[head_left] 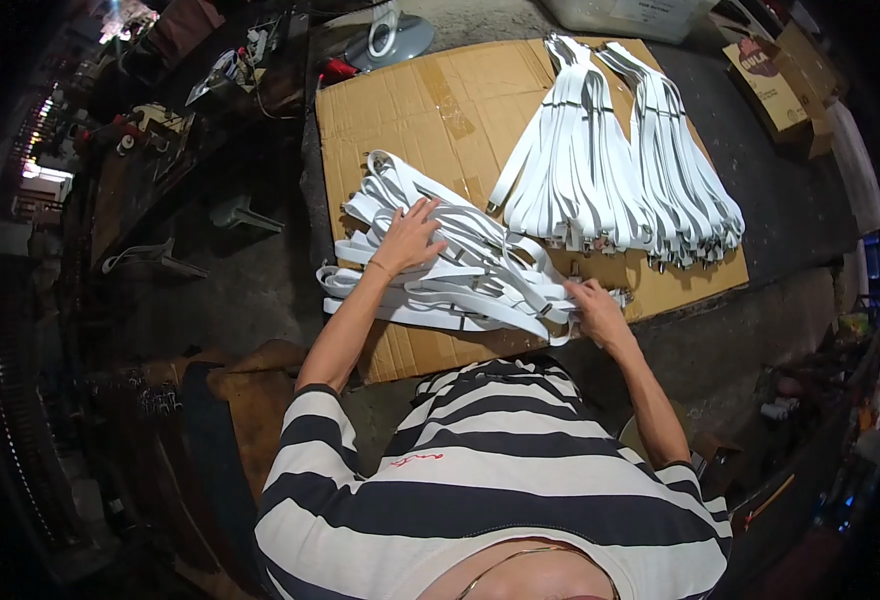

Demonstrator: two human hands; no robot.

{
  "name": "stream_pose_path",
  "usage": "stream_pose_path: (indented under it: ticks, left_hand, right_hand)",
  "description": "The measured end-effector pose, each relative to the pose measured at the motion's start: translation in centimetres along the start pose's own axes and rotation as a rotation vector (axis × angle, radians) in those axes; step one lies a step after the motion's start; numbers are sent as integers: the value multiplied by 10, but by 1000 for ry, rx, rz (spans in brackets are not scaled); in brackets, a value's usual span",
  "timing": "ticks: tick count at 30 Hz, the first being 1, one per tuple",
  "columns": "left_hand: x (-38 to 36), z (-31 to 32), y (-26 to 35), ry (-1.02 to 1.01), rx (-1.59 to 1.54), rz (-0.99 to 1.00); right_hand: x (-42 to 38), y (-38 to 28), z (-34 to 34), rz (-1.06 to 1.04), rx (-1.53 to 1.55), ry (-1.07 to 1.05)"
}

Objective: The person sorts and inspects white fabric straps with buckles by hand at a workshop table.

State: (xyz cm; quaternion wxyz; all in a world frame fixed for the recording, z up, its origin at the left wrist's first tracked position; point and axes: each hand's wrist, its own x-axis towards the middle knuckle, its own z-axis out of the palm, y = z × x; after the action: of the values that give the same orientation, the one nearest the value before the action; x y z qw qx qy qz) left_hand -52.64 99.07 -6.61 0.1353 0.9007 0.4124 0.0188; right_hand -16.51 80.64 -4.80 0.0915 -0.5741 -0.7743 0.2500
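A loose pile of white straps (460, 270) lies on the near left part of a flat cardboard sheet (390, 115). My left hand (412, 240) rests on top of the pile, its fingers apart. At the pile's right end, my right hand (592, 308) has its fingers bent around the strap ends near some metal clips; what exactly lies between the fingers is too small to tell. Two bundles of white straps, one in the middle (580, 165) and one to its right (675, 165), lie at the back right, each tied near its top, with metal pieces at the lower ends.
Behind the cardboard stand a grey round base (390, 42) and a pale plastic container (640, 15). An open cardboard box (775, 85) is at the back right. On the left are a cluttered dark bench (150, 170) and plastic stools (245, 215).
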Motion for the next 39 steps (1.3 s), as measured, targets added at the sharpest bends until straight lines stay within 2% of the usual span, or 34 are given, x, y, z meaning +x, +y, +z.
stream_pose_path:
  ticks: [4,12,14,15,17,19,21,24,26,28,30,31,36,39]
  left_hand:
    - [-17,10,3,80,-48,45]
    - [-23,9,35,125,23,-104]
    - [-20,1,53,194,90,-108]
    - [-18,-5,65,190,92,-108]
    - [-10,-24,102,232,-71,8]
    - [-5,-25,138,124,-301,83]
    - [1,-17,174,21,-351,303]
    - [0,3,216,-32,-195,442]
    - [1,14,222,-37,-125,453]
    - [2,22,228,-41,-54,465]
    - [2,24,229,-13,-244,425]
    - [1,22,229,33,-257,440]
    - [-7,12,232,13,-283,421]
    - [-17,6,236,-105,-236,307]
  right_hand:
    - [-8,16,-1,15,-8,83]
    - [-21,17,-23,288,-117,5]
    - [-27,10,-26,237,-68,168]
    - [-31,10,-25,237,-64,167]
    - [-39,11,-22,235,15,278]
    - [-48,15,-20,245,55,304]
    - [-57,22,-14,252,88,337]
    - [-65,26,-4,210,139,426]
    - [-70,25,-2,225,181,542]
    - [-78,30,-3,258,225,529]
    - [-87,31,-8,195,260,464]
    - [-91,34,-7,199,248,436]
    - [-98,38,-5,161,276,433]
    - [-95,43,-4,120,297,407]
